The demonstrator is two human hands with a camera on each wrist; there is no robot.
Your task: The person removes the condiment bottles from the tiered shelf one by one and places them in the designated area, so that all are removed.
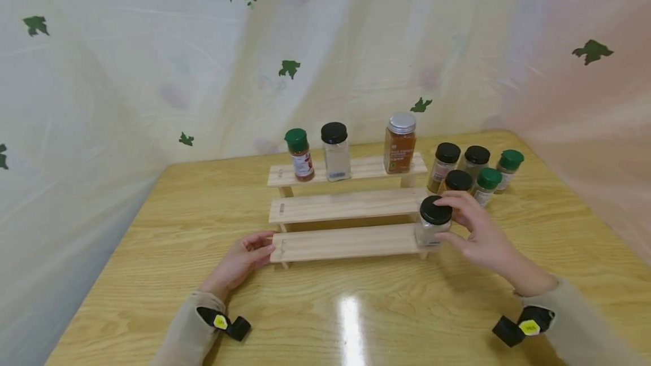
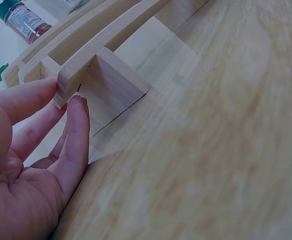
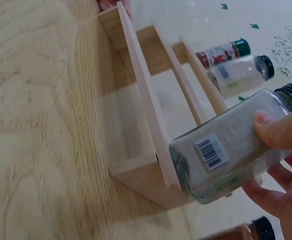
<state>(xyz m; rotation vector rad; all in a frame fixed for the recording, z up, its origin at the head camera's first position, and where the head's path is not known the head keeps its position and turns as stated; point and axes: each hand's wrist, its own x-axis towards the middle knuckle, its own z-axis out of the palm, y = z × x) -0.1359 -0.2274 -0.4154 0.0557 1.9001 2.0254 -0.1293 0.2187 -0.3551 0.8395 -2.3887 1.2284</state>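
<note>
A three-step wooden rack (image 1: 346,243) stands on the table. My right hand (image 1: 480,242) grips a square glass spice jar (image 3: 236,145) with a black lid and pale contents. That jar is at the right end of the lowest step; in the right wrist view its base meets the board's edge, slightly tilted. My left hand (image 1: 241,261) pinches the left end of the same step, fingers (image 2: 77,122) against the board's end. Along the top step stand a green-lidded red spice jar (image 1: 302,157), a black-lidded pale jar (image 1: 337,154) and a silver-lidded red pepper jar (image 1: 400,146).
Right of the rack, close to my right hand, several spice jars (image 1: 447,154) with black or green lids stand grouped. Behind the wooden table (image 1: 168,275) hangs a pale leaf-patterned cloth (image 1: 346,61).
</note>
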